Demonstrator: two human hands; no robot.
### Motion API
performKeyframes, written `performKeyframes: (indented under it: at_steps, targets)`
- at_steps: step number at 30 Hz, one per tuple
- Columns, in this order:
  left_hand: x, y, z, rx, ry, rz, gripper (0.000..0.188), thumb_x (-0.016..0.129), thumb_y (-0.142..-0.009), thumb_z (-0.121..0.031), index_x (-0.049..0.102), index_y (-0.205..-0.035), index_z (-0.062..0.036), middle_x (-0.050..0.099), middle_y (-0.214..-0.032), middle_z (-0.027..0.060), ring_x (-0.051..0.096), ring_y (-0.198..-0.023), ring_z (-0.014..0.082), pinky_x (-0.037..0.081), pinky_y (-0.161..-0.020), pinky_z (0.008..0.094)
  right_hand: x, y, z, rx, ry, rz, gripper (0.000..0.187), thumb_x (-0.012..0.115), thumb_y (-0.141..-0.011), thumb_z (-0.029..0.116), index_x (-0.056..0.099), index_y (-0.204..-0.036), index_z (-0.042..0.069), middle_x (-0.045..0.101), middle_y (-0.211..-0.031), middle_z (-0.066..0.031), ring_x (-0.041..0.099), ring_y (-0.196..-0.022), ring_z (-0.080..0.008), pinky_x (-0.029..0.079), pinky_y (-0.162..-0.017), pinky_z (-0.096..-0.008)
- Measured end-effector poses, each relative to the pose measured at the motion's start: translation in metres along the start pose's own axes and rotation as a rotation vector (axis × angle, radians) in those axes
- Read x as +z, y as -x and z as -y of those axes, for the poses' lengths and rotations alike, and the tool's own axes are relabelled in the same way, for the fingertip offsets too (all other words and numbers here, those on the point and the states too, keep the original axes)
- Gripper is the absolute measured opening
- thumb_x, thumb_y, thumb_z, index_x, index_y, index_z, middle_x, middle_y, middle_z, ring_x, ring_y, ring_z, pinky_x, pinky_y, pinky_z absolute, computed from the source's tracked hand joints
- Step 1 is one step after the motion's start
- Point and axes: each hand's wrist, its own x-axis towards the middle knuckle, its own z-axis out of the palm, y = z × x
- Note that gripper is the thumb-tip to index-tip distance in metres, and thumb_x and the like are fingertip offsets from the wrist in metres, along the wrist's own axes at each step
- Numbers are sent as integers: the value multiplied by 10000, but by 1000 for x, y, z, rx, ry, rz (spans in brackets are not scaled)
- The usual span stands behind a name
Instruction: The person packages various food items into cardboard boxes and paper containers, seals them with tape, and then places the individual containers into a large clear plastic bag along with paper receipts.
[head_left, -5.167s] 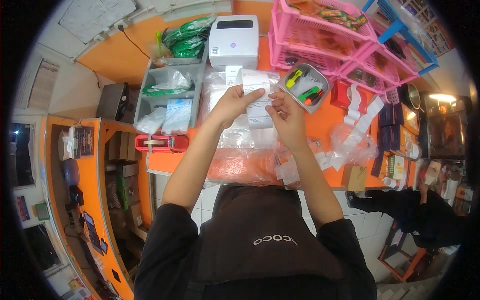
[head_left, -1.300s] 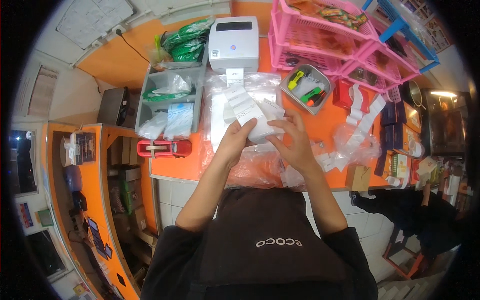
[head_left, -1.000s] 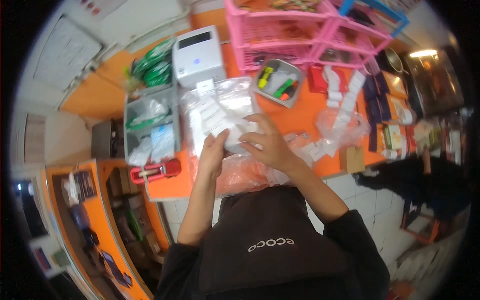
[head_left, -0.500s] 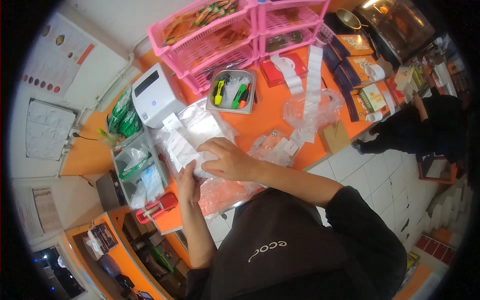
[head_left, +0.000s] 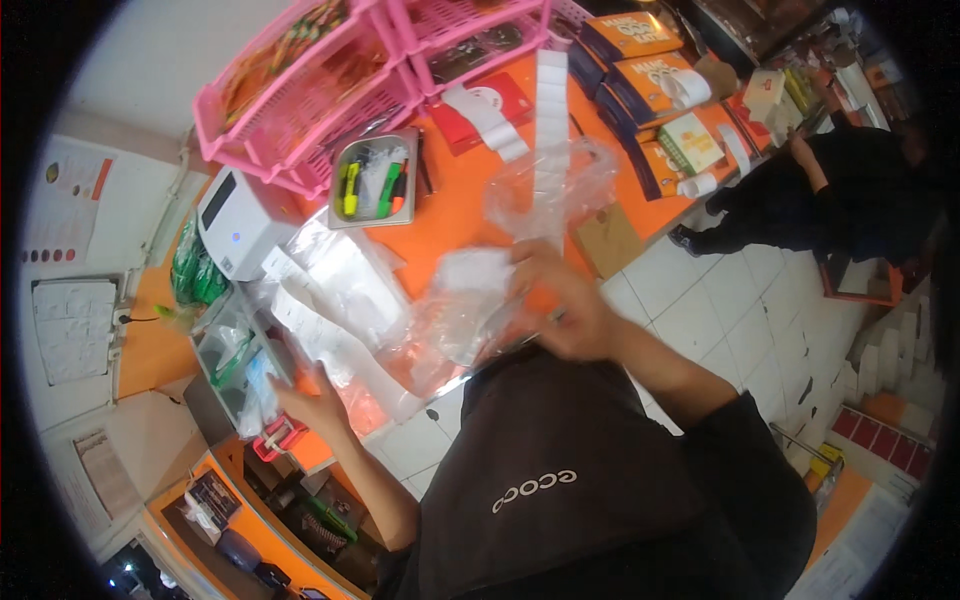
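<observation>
My right hand (head_left: 568, 308) has its fingers closed at the edge of a clear plastic bag (head_left: 455, 320). Through the film I see something orange, and a white label or slip lies against the bag; motion blurs them. My left hand (head_left: 312, 402) is open with its fingers apart, over the front left of the orange table, beside a grey bin (head_left: 243, 372) of plastic bags. Between my hands, a long white paper strip (head_left: 340, 345) trails from the white label printer (head_left: 240, 225) across a stack of clear plastic film (head_left: 335, 265).
A metal tray (head_left: 375, 215) holds highlighters. Behind it stand pink stacked baskets (head_left: 290, 130). Toward the right lie a red box (head_left: 505, 105), a label strip (head_left: 550, 150), a crumpled clear bag (head_left: 595, 180) and orange boxes (head_left: 645, 85). A red tape dispenser (head_left: 278, 438) sits front left. Another person stands at the right.
My hands have parted. The left let go of the paper strip and moved toward the grey bin; the right moved right to the clear bag. The whole view has shifted rightward.
</observation>
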Motion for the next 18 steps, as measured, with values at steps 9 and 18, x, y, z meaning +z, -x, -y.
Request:
performKeyframes:
  at_steps: [9, 18]
  targets:
    - [95, 147, -276, 832, 546, 331, 442, 759, -841, -82, 602, -1249, -14, 601, -1273, 195, 553, -1215, 385, 447, -1019, 466, -177, 101, -108, 716, -241, -319, 387, 504, -1006, 241, 412, -1333, 57, 531, -1183, -85, 536, -1172, -198, 419, -1002, -348]
    - [184, 221, -313, 960, 287, 456, 471, 745, -868, -223, 617, -1278, -30, 586, -1351, 142, 490, -1329, 354, 396, -1065, 480, -182, 75, -128, 612, -47, 29, 381, 477, -1029, 298, 442, -1305, 37, 577, -1249, -193, 526, -1232, -324, 402, -1030, -391]
